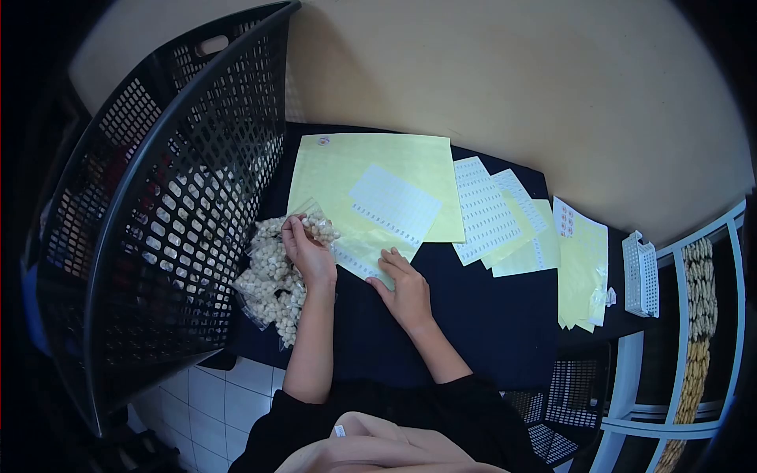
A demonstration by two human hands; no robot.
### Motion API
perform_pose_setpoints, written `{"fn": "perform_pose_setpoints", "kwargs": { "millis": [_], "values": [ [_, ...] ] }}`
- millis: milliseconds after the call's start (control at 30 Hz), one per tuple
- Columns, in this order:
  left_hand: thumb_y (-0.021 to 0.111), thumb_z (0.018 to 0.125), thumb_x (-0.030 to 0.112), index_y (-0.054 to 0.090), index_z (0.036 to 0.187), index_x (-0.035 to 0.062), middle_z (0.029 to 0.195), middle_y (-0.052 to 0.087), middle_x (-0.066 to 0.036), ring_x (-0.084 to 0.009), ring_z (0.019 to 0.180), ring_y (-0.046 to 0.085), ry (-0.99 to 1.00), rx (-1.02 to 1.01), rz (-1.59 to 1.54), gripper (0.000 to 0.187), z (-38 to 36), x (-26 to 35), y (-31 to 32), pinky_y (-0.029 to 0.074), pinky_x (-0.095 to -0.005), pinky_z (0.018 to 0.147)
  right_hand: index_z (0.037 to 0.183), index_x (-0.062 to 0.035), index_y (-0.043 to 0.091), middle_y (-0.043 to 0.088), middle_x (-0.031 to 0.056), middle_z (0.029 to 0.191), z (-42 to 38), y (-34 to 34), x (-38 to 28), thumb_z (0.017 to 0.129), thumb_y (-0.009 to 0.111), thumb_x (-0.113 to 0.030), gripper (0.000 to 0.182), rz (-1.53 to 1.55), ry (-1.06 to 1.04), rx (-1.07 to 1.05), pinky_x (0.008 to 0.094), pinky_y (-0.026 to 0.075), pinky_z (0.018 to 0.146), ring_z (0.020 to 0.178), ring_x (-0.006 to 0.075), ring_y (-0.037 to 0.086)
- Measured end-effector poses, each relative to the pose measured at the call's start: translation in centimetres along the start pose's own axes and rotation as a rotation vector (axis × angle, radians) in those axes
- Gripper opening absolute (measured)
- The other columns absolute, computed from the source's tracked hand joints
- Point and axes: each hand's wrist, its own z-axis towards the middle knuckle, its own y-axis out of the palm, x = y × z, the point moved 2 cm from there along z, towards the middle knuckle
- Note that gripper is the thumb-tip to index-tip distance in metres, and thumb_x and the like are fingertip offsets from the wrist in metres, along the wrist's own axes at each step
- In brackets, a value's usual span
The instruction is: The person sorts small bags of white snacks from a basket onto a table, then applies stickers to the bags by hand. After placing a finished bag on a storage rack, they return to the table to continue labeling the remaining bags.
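My left hand (309, 252) pinches a clear plastic bag (319, 225) holding small, round, cream-white pieces. Just below and left of it lies a pile of similar filled bags (272, 284) on the dark cloth. Fingers apart, my right hand (404, 290) rests at the near edge of a clear plastic piece (367, 252), which overlaps the yellow paper. Above that hand, a white label sheet (396, 205) with rows of small print lies tilted on a large yellow sheet (331, 169).
A tall black perforated basket (169, 197) with pale contents stands on the left. Printed sheets (485, 209) fan out to the right, beside more yellow sheets (582, 268). A small white basket (640, 276) sits at the far right. Below is a black crate (572, 402).
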Motion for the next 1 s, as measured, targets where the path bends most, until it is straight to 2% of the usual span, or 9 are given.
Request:
{"fn": "perform_pose_setpoints", "kwargs": {
  "millis": [167,533,700,833,933,1000],
  "values": [
    [0.043,0.088,0.022,0.043,0.097,0.007,0.1,0.046,-0.005,-0.0157,0.093,0.046,-0.047,-0.032,-0.129,0.017,-0.2,-0.3,0.1,0.043,-0.034,0.08,0.09,-0.0002,0.061,0.056,0.0111,0.107,-0.1,0.0,-0.1,0.069,0.066,-0.014,0.025,0.023,0.025,0.019,0.0338,0.042,0.087,0.106,0.0262,0.049],
    [0.045,0.087,0.017,0.043,0.098,0.0053,0.098,0.049,-0.006,-0.0151,0.092,0.048,-0.069,-0.073,-0.105,0.016,-0.9,-0.5,0.5,0.041,-0.0281,0.079,0.08,0.0002,0.061,0.06,0.0129,0.097,-0.1,0.4,0.1,0.067,0.068,-0.01,0.017,0.087,-0.005,0.089,0.0341,0.042,0.088,0.1,0.0269,0.053],
    [0.046,0.086,0.013,0.044,0.097,0.0053,0.098,0.05,-0.006,-0.0132,0.092,0.048,-0.093,-0.102,-0.078,0.014,-0.9,-1.2,0.2,0.04,-0.026,0.079,0.076,0.0007,0.061,0.06,0.0134,0.094,-0.1,0.0,-0.3,0.067,0.067,-0.008,0.014,0.146,0.066,0.089,0.0349,0.043,0.085,0.101,0.0282,0.053],
    [0.049,0.084,0.01,0.045,0.095,0.0051,0.096,0.051,-0.006,-0.0118,0.089,0.049,-0.105,-0.129,-0.036,0.013,-1.3,-1.6,0.5,0.04,-0.024,0.078,0.073,0.001,0.06,0.06,0.0136,0.095,-0.2,0.2,0.0,0.067,0.066,-0.006,0.011,0.128,0.009,0.092,0.0345,0.044,0.083,0.101,0.029,0.053],
    [0.049,0.084,0.009,0.045,0.094,0.0049,0.095,0.052,-0.006,-0.0107,0.088,0.05,-0.092,-0.19,0.036,0.012,-1.9,-1.9,0.8,0.041,-0.0227,0.076,0.071,0.0009,0.06,0.061,0.0134,0.094,0.0,-0.2,0.5,0.067,0.065,-0.003,0.008,0.262,0.03,0.095,0.0318,0.044,0.083,0.098,0.0266,0.055],
    [0.049,0.084,0.009,0.046,0.092,0.0044,0.092,0.055,-0.007,-0.0102,0.086,0.051,-0.11,-0.238,0.079,0.01,-2.8,-1.9,1.5,0.041,-0.0216,0.075,0.072,-0.0002,0.06,0.06,0.0125,0.094,0.3,-0.3,1.8,0.068,0.065,-0.003,0.007,0.541,0.128,0.145,0.0307,0.043,0.083,0.094,0.0246,0.057]
  ]
}}
